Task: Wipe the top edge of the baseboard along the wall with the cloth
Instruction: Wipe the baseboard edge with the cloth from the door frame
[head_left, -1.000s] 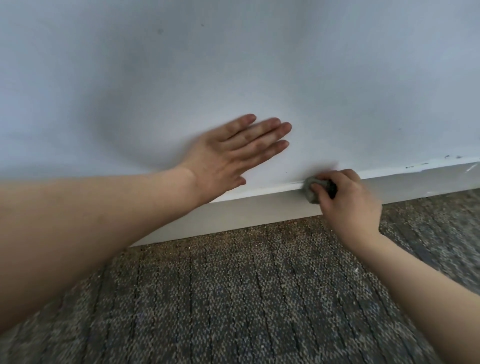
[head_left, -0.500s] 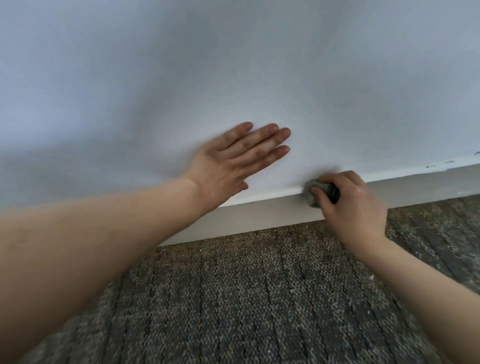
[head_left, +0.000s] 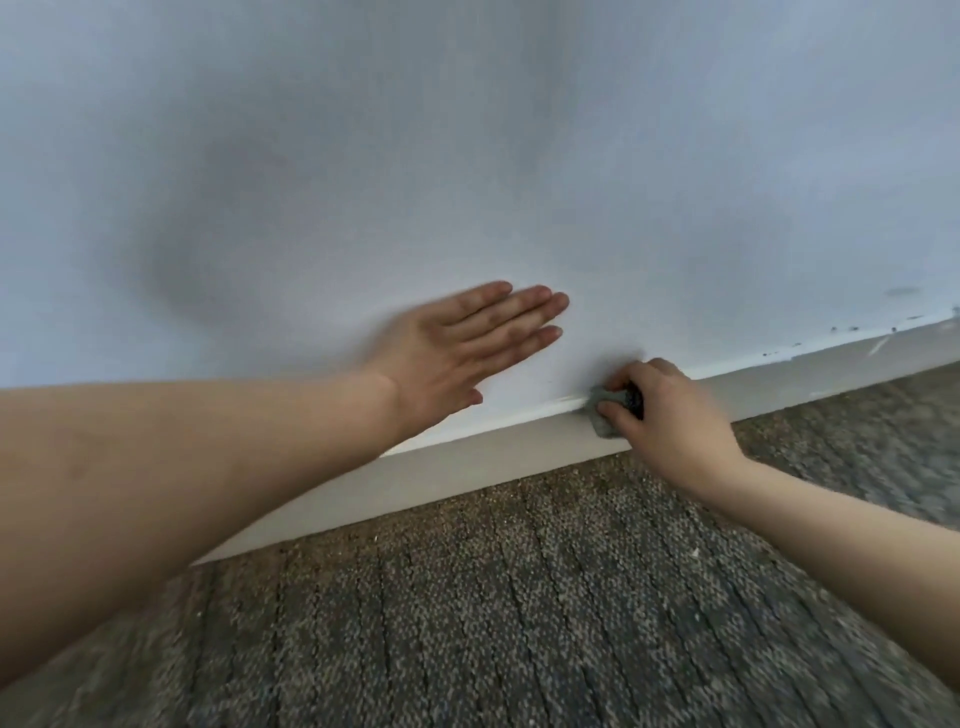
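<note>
Right of centre, the right hand (head_left: 670, 421) curls its fingers round the grey cloth (head_left: 605, 410) on the baseboard (head_left: 467, 462) top edge, while the left hand (head_left: 462, 353) lies flat, fingers straight, on the wall (head_left: 467, 156).

A carpet (head_left: 519, 613) covers the floor across the near part of the scene, from left to right. Its pile is flecked grey and brown, with thin dark lines running from near to far. At the far right, above the floor, small dark specks (head_left: 852, 328) dot the pale paint, with a faint grey smudge (head_left: 901, 292) just above them.
</note>
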